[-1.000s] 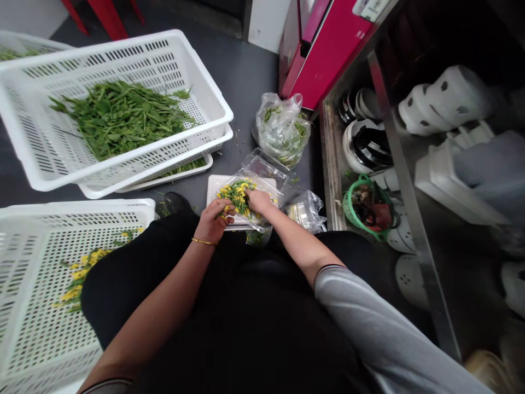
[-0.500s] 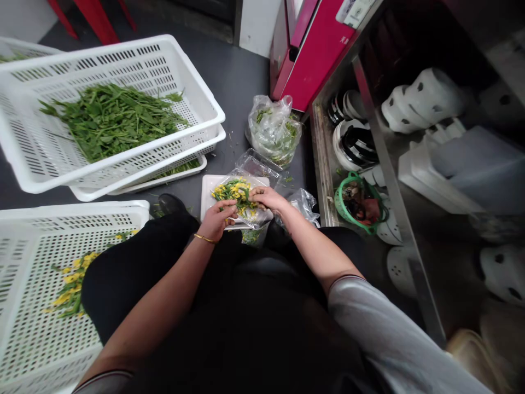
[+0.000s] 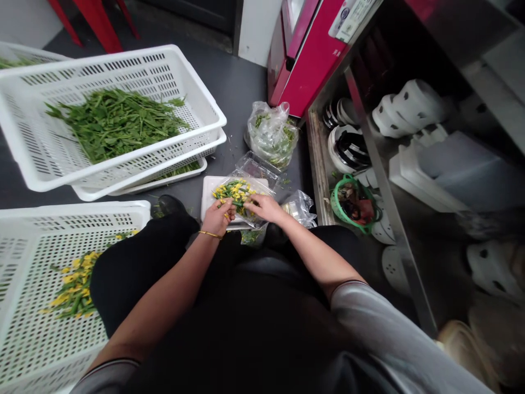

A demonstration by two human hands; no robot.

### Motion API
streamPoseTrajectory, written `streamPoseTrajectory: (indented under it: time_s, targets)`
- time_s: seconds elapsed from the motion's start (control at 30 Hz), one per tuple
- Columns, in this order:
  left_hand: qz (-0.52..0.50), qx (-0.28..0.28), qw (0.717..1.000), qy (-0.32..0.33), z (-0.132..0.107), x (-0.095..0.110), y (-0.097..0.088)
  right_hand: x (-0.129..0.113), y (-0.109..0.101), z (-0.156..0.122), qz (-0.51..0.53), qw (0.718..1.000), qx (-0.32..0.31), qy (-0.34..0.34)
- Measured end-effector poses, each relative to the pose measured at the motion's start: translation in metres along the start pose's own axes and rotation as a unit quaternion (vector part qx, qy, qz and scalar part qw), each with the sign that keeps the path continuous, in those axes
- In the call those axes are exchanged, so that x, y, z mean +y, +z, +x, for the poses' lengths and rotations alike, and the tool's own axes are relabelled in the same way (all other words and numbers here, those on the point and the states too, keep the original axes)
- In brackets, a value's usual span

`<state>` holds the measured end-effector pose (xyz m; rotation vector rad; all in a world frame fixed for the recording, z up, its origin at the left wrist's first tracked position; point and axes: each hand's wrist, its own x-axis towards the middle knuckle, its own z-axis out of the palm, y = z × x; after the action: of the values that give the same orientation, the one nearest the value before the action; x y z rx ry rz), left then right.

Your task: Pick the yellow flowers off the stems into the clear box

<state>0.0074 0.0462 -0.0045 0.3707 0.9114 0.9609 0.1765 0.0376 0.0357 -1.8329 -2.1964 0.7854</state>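
Observation:
A clear plastic clamshell box (image 3: 258,219) rests on a white board (image 3: 208,189) on the floor in front of my knees. It holds a heap of yellow flowers with green stems (image 3: 234,192). My left hand (image 3: 217,216) pinches stems at the near left side of the heap. On the heap's right side, my right hand (image 3: 266,207) has its fingers curled into the flowers and against the box. Both hands are closed on the flowers.
A white slotted crate (image 3: 24,251) at left holds more yellow flowers (image 3: 74,284). Stacked white crates (image 3: 205,117) behind carry green leaves. Beyond the box lie an open clear lid (image 3: 258,164) and a plastic bag of greens (image 3: 273,134). A steel shelf (image 3: 318,158) with bowls and a green basket (image 3: 353,203) stands at right.
My right hand has slid slightly left and nearer over the flower heap. My left hand stays pinching at the left side. The view has tilted a little.

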Motion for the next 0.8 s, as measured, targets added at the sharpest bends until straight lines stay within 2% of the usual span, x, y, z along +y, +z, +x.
streamPoseTrajectory:
  time_s: [0.1,0.2,0.27,0.33,0.4,0.47,0.5,0.57,0.63,0.7,0.8]
  targets:
    - [0.001,-0.034,0.999,-0.021,-0.007,0.006,0.001,-0.013,0.0,-0.01,0.023,0.998,-0.016,-0.051]
    - [0.03,-0.105,0.992,-0.067,-0.019,0.013,0.0,-0.036,-0.005,-0.028,0.062,0.99,-0.027,-0.122]
    - [0.06,-0.158,0.98,-0.102,-0.027,0.019,-0.002,-0.046,-0.009,-0.043,0.07,0.98,-0.059,-0.176]
    - [0.044,-0.183,0.978,-0.091,-0.033,0.029,-0.005,-0.044,-0.011,-0.055,0.058,0.971,-0.121,-0.198]
    - [-0.016,-0.176,0.984,-0.032,-0.035,0.042,-0.008,-0.032,-0.01,-0.059,0.023,0.962,-0.21,-0.173]
    - [-0.063,-0.151,0.986,0.021,-0.034,0.053,-0.01,-0.015,-0.007,-0.053,-0.01,0.96,-0.252,-0.122]
    - [-0.075,-0.135,0.987,0.031,-0.032,0.057,-0.011,-0.007,-0.005,-0.045,-0.021,0.967,-0.234,-0.097]
    - [-0.086,-0.102,0.991,0.031,-0.027,0.06,-0.012,0.006,0.003,-0.023,-0.048,0.988,-0.142,-0.048]
    - [-0.084,-0.066,0.994,0.016,-0.021,0.057,-0.012,0.013,0.014,0.004,-0.099,0.993,-0.067,-0.011]
    - [-0.065,-0.035,0.997,0.0,-0.015,0.052,-0.012,0.015,0.028,0.029,-0.154,0.985,-0.075,-0.007]
    - [-0.03,-0.013,0.999,-0.015,-0.01,0.046,-0.013,0.018,0.045,0.055,-0.19,0.971,-0.141,-0.045]
